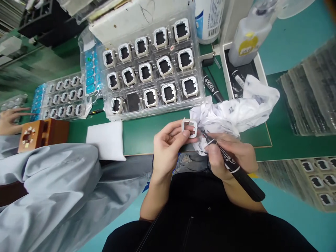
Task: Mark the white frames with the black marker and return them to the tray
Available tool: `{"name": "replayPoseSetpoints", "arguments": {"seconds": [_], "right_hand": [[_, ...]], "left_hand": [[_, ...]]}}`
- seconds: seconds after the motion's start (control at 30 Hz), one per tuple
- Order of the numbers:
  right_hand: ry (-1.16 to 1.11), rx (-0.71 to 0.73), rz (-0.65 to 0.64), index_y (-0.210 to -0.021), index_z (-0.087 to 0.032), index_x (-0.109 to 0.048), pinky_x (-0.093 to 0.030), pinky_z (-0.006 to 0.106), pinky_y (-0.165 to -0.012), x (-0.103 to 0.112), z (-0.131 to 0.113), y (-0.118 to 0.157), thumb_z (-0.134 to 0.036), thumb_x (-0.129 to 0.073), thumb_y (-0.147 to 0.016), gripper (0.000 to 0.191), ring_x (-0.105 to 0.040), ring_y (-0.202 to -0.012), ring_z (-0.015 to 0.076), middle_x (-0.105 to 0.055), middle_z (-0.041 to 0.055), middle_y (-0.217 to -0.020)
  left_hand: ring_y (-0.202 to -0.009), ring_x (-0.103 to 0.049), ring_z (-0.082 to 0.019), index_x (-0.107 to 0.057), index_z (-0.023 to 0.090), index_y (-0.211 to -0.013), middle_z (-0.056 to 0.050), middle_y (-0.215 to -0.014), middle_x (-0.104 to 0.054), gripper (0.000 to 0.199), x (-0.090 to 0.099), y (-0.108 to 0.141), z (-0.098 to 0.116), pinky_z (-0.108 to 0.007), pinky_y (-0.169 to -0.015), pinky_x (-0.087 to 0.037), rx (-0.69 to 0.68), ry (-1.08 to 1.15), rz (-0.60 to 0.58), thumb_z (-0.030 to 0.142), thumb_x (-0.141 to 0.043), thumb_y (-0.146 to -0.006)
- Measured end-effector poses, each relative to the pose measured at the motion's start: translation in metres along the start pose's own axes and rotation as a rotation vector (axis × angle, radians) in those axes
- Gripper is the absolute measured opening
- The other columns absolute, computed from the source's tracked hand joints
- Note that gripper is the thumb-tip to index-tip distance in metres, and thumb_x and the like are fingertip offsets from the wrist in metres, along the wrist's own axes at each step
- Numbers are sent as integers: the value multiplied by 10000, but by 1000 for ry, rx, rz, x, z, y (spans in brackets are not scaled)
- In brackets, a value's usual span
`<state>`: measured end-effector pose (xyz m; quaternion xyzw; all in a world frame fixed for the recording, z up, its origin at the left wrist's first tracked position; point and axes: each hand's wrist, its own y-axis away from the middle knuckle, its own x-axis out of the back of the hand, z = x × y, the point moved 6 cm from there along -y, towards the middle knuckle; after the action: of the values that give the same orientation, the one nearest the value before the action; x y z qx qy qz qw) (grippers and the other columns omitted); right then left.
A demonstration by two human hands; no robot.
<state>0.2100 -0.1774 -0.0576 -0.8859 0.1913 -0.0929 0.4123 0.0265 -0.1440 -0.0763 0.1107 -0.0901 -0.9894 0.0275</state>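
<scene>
The torso wears a matte black garment (236, 227), plain over most of its surface. Two small, light, round points (209, 209) are visible on its front, one left of and slightly nearer than the other. A thin seam line (187, 232) runs from the left point toward the near edge. A second thin line (151, 229) runs diagonally at the left side. Both forearms (156, 199) and both hands (168, 147) are bare.

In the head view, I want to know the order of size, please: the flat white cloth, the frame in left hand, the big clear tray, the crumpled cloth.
Largest to smallest, as they look:
1. Big clear tray
2. Crumpled cloth
3. Flat white cloth
4. White frame in the left hand
</scene>
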Motion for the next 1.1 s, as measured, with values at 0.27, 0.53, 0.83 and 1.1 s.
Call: {"name": "replayPoseSetpoints", "arguments": {"seconds": [0.27,0.53,0.83,1.1], "right_hand": [[-9,19,-30,-1256,-273,-764,-864,397,-844,-8,-6,-5,-44,-809,-942,392,-937,-844,262,-841,-36,-853],[63,24,-73,-1154,-275,-791,-864,382,-867,-11,-9,-10,-80,-831,-969,272,-951,-870,268,-899,-4,-905],[102,-5,-117,-1138,-251,-798,-838,338,-856,-11,-13,-12,-28,-849,-956,292,-970,-1011,305,-935,40,-975],[108,-3,-108,-1150,-223,-790,-835,340,-867,-10,-12,-10,-31,-845,-977,264,-969,-998,304,-923,64,-948]], "left_hand": [[-819,-907,-205,-902,180,-1032,-57,-926,-929,408,-10,1,1,-272,-807,-766,22,28,-8,373,-1169,-790],[-800,-885,-203,-946,190,-1005,-66,-923,-923,298,-11,3,0,-258,-755,-728,-77,-92,26,360,-1126,-841],[-875,-898,-204,-919,187,-1037,-67,-960,-930,264,-14,8,1,-255,-791,-724,-213,-248,45,425,-1014,-973],[-828,-860,-175,-913,193,-1100,-41,-955,-922,211,-13,15,0,-238,-743,-686,-292,-430,79,399,-887,-1059]]}}
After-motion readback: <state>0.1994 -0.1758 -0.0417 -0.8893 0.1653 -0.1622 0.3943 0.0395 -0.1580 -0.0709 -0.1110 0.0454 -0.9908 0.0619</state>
